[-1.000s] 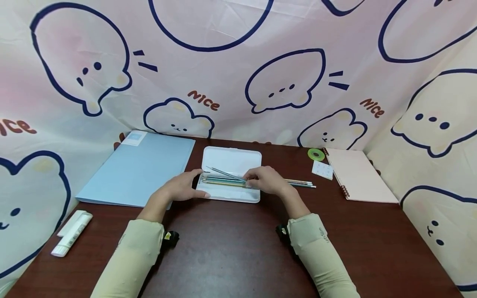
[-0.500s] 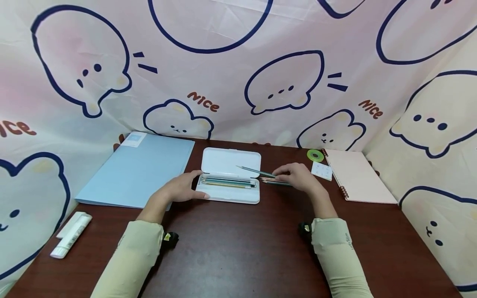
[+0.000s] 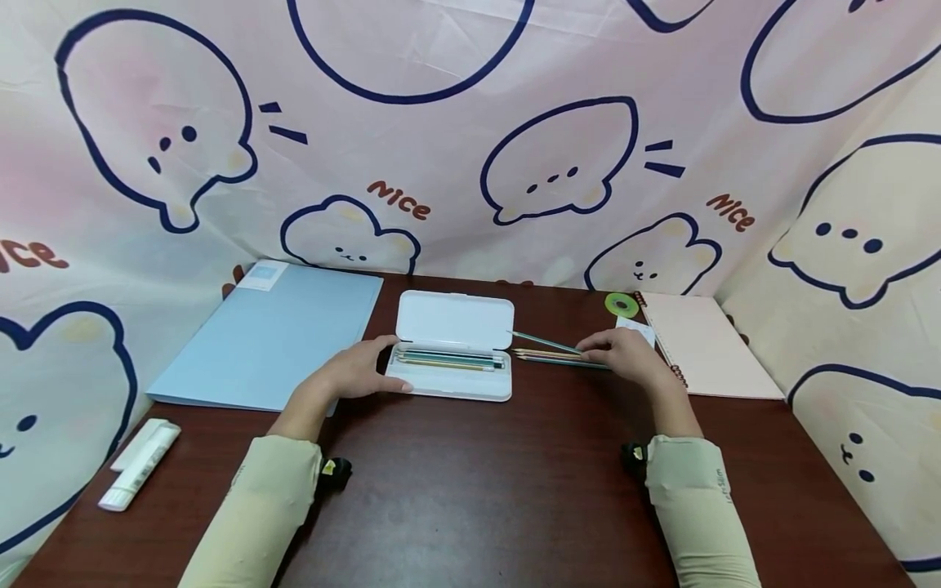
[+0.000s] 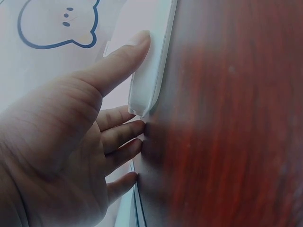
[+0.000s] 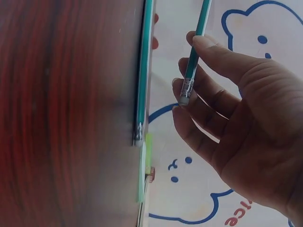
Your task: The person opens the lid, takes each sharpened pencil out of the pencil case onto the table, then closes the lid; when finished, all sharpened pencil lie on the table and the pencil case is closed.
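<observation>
At the far left edge of the dark wooden table [image 3: 456, 490] lies a white glue stick [image 3: 140, 463], and behind it a light blue folder [image 3: 272, 333] lies flat against the printed cloth backdrop. Just right of the folder, the left hand [image 3: 358, 373] rests against the left end of the open white pencil case [image 3: 453, 358]: the thumb lies along the case's near edge and the relaxed fingers touch its end wall, steadying it without curling round it. Several pencils lie side by side in the case's lower tray, its lid folded back flat behind. Right of the case, a few loose pencils [image 3: 547, 356] lie on the table, tips pointing toward the case. The right hand [image 3: 626, 353] is over their far ends and pinches a green pencil [image 5: 195, 49] between thumb and fingers near its eraser, lifted off the table. Behind this hand sit a white sticker sheet [image 3: 636, 331], a green tape roll [image 3: 622, 305] and a pink spiral notebook [image 3: 709, 347].
</observation>
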Tool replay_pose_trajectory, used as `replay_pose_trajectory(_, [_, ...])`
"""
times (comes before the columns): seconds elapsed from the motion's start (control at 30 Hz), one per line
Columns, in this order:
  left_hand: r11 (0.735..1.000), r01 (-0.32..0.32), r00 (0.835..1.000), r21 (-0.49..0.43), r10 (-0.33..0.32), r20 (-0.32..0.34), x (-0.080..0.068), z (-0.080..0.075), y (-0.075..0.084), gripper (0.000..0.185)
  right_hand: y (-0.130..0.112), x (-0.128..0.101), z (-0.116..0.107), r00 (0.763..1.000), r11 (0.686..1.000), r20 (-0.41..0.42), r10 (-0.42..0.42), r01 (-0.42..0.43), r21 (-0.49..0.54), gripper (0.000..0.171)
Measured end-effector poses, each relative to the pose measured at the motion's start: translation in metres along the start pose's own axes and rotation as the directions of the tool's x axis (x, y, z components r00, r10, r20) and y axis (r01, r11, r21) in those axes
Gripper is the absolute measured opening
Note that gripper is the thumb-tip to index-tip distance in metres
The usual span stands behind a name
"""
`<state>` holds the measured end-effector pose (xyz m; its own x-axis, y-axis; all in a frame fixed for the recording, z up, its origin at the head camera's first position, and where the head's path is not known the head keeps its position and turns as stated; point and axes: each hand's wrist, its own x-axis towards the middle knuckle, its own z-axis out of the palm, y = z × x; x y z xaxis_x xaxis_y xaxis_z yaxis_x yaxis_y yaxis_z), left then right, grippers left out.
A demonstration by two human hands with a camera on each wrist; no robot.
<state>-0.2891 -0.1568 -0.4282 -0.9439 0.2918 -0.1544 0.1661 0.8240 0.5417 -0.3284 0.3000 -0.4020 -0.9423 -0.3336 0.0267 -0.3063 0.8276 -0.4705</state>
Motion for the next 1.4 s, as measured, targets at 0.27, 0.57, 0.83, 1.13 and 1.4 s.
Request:
replay_pose_trajectory(0.27, [1.0, -0.03, 1.0, 0.001, 0.03, -0.005, 0.002, 0.002, -0.002, 0.101, 0.009, -0.003, -0.003, 0.998, 0.999, 0.045, 0.054, -0.053, -0.009, 0.02])
replay_pose_trajectory(0.57, [0.999, -0.032, 0.999, 0.004, 0.032, -0.003, 0.002, 0.002, -0.001, 0.1, 0.017, -0.001, 0.002, 0.994, 0.997, 0.081, 0.069, -0.066, -0.038, 0.018])
replay_pose_trajectory(0.83, [1.0, -0.021, 1.0, 0.005, 0.021, -0.001, 0.0, 0.002, -0.004, 0.101, 0.018, -0.003, 0.002, 0.993, 0.995, 0.101, 0.069, -0.061, -0.078, 0.015])
replay_pose_trajectory(1.13, [1.0, -0.013, 1.0, 0.002, 0.013, 0.002, 0.001, 0.002, -0.005, 0.102, 0.014, 0.0, 0.0, 0.991, 0.987, 0.104, 0.08, -0.064, -0.148, 0.01])
replay_pose_trajectory(1.4, [1.0, -0.018, 1.0, 0.009, 0.018, 0.0, 0.0, 0.001, -0.003, 0.103, 0.012, 0.001, 0.002, 0.993, 0.98, 0.081, 0.083, -0.066, -0.19, 0.005])
